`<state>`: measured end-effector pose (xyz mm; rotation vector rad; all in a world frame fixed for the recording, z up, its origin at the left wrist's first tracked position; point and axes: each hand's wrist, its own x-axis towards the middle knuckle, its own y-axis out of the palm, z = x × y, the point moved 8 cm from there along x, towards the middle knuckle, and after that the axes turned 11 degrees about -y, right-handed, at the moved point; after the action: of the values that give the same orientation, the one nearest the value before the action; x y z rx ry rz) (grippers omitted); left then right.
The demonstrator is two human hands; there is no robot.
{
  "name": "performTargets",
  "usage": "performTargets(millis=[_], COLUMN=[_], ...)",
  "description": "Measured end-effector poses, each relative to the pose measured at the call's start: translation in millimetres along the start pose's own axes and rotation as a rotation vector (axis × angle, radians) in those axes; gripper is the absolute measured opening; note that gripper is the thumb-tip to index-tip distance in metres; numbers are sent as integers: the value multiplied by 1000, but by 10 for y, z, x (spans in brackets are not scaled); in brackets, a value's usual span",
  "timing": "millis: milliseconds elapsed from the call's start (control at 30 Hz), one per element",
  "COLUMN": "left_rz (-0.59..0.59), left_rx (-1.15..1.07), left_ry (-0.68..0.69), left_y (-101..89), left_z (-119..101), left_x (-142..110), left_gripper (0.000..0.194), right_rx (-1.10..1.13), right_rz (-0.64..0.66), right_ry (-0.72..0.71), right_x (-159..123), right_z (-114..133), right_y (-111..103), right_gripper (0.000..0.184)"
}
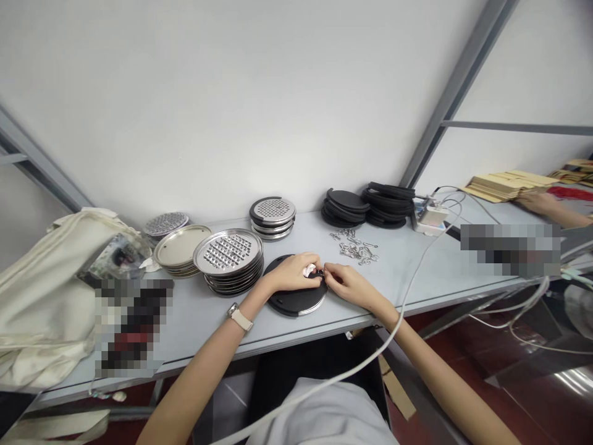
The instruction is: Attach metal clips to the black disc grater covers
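In front of me on the table lies a round black disc [291,300] with a silver metal rim showing along its front edge. My left hand [296,272] rests over it, fingers curled, with a crumpled white scrap [309,270] tucked in the grip. Its fingertips meet those of my right hand [347,285] at the disc's right edge. My right hand is closed in a pinch there; whatever small piece is between the fingertips is too hidden to name. Just behind the right hand, several small metal clips [356,248] are scattered on the tabletop.
A stack of round metal graters [229,253] stands left of the disc, with pale metal plates [180,247] beyond. More graters [273,216] and black discs [345,207] line the wall. A white cable [412,290] crosses over my right forearm. Another person's hand [537,203] is at far right.
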<state>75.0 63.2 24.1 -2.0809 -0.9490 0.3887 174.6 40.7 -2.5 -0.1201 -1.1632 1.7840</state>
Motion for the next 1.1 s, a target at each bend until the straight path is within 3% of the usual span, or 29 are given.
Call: performTargets(millis=[1100], left_rz=[-11], left_rx=[-35], left_ry=[56], left_y=[-2], left_z=[15], left_x=[6], left_gripper=[12], right_rx=[46], right_rz=[-7], right_ry=[26], right_x=[-8], right_z=[-19], right_y=[8], right_gripper=[22])
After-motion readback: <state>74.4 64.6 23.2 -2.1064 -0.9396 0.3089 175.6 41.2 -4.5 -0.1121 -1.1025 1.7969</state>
